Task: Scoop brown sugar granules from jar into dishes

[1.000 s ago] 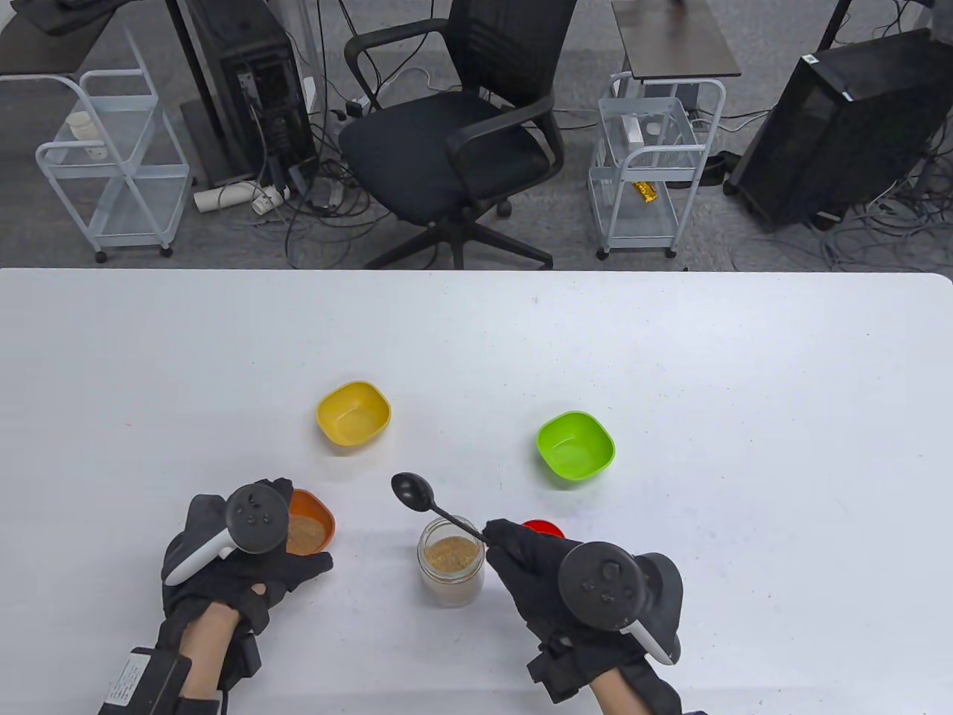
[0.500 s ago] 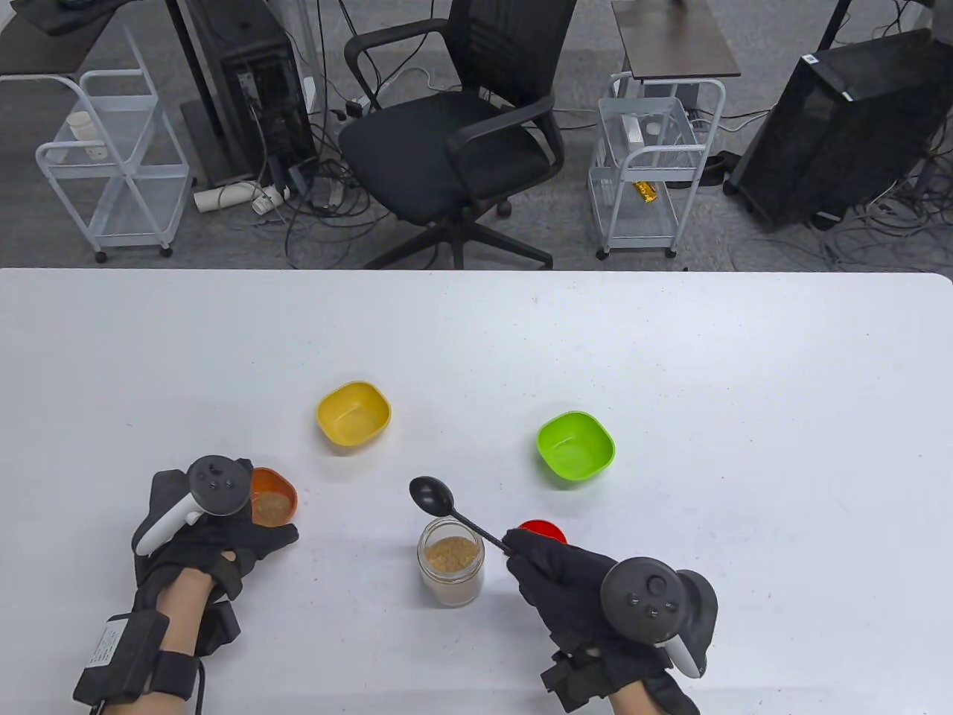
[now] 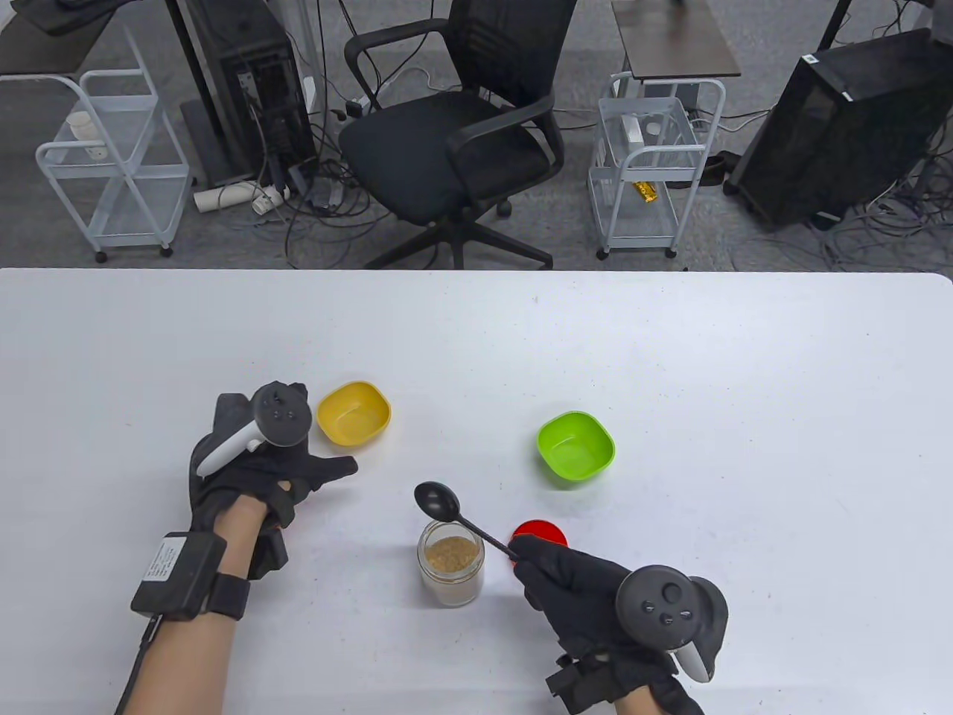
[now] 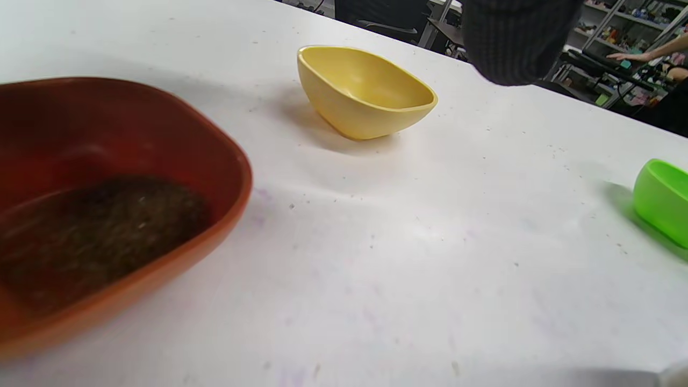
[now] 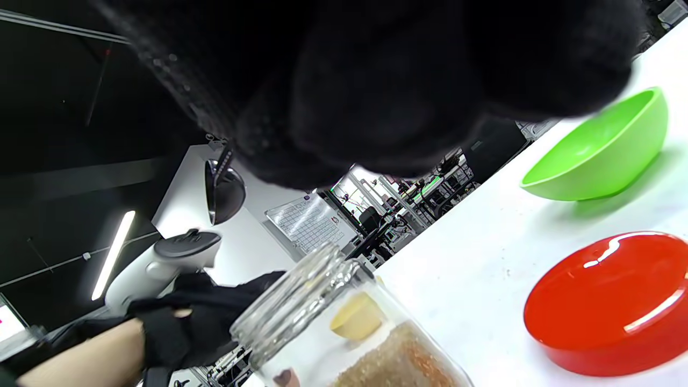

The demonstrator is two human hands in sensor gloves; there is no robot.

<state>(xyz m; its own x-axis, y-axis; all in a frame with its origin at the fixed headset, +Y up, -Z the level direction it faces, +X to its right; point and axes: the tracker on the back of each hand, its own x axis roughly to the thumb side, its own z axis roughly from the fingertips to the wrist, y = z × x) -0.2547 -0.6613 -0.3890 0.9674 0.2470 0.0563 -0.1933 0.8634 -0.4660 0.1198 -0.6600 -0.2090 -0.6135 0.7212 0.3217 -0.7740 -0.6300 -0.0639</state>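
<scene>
The right hand pinched the end of a black spoon with its fingers closed around the thin handle. The round scoop end pointed up and away from the hand, and it looked empty. The spoon's handle crossed just over the far rim of the glass jar, which stood right beside the right hand, on its left. The jar was open and had brown sugar inside, filling only the lower part. A red lid lay flat on the white table, just past the fingertips of the right hand. The green dish sat farther out beyond the lid, apart from the hand.

The left hand was out over the table with its thumb sticking out to the side toward the jar. From above, it hid the orange dish. In the left wrist view that orange dish was close under the hand and had brown sugar in it. I cannot tell if the hand gripped the dish or only hung over it. The yellow dish sat just beside the left hand, on the side toward the middle of the table. It did not touch the hand.
</scene>
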